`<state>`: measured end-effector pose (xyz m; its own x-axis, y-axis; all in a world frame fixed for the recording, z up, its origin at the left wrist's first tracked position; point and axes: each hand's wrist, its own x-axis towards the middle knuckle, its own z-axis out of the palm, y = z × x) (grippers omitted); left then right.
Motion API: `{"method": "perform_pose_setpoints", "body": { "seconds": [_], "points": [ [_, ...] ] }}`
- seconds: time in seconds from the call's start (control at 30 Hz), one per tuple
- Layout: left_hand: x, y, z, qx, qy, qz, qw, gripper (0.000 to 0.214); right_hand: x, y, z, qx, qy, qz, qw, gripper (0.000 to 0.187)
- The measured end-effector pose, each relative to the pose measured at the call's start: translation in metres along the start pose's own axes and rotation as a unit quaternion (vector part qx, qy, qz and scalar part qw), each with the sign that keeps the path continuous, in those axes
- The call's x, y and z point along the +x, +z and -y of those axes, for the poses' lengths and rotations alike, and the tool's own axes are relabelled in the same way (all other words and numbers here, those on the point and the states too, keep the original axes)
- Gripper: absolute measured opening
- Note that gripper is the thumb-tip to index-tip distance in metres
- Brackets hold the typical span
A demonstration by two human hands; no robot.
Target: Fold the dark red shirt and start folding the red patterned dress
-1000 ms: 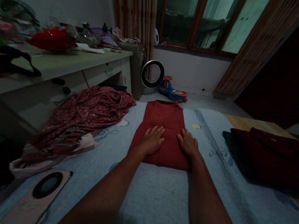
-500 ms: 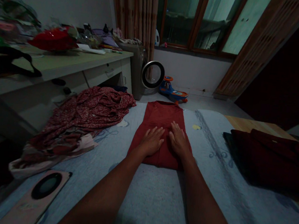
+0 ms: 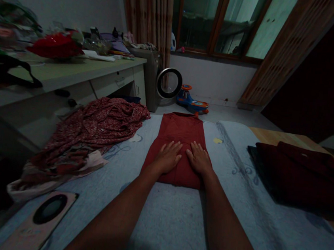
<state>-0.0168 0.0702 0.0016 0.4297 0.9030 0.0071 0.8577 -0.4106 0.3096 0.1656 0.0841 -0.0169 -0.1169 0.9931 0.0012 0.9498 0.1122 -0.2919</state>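
Note:
A folded dark red garment (image 3: 181, 132) lies lengthwise on the pale blue bed sheet (image 3: 169, 220) in front of me. My left hand (image 3: 168, 157) rests flat on its near half, fingers stretched out. Beside it, my right hand (image 3: 199, 158) also lies flat on the cloth, fingers spread, the two hands almost touching. Neither hand holds anything.
A crumpled red patterned cloth (image 3: 95, 127) lies heaped at the left. Dark maroon clothes (image 3: 301, 175) are stacked at the right. A pink phone (image 3: 40, 219) lies at the near left. A cluttered desk (image 3: 71, 71), a round fan (image 3: 169, 83) and a toy car (image 3: 191, 101) stand beyond.
My right hand slid left from the garment's right edge toward the middle, ending beside my left hand. The garment's right side now looks folded narrower. The left hand stayed put.

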Motion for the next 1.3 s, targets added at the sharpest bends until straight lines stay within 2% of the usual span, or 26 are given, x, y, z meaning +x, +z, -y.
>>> {"method": "perform_pose_setpoints", "body": {
  "seconds": [0.37, 0.6, 0.8, 1.07, 1.3],
  "points": [
    [0.001, 0.005, 0.003, -0.011, 0.008, -0.016, 1.000, 0.056, 0.001, 0.000, -0.006, -0.012, 0.015, 0.000, 1.000, 0.063],
    [0.002, 0.007, 0.005, -0.012, 0.013, -0.020, 1.000, 0.055, -0.001, -0.004, -0.023, -0.018, 0.054, -0.005, 0.998, 0.060],
    [0.001, 0.006, 0.005, -0.013, 0.012, -0.018, 1.000, 0.056, -0.001, -0.006, -0.025, -0.019, 0.083, 0.004, 0.996, 0.062],
    [-0.001, 0.008, 0.005, -0.014, 0.013, -0.033, 0.999, 0.056, -0.002, -0.007, -0.034, -0.012, 0.134, -0.057, 0.989, 0.057],
    [-0.001, 0.009, 0.004, 0.002, 0.010, -0.048, 0.999, 0.054, -0.004, -0.008, -0.033, -0.012, 0.130, -0.057, 0.990, 0.050]
  ]
}}
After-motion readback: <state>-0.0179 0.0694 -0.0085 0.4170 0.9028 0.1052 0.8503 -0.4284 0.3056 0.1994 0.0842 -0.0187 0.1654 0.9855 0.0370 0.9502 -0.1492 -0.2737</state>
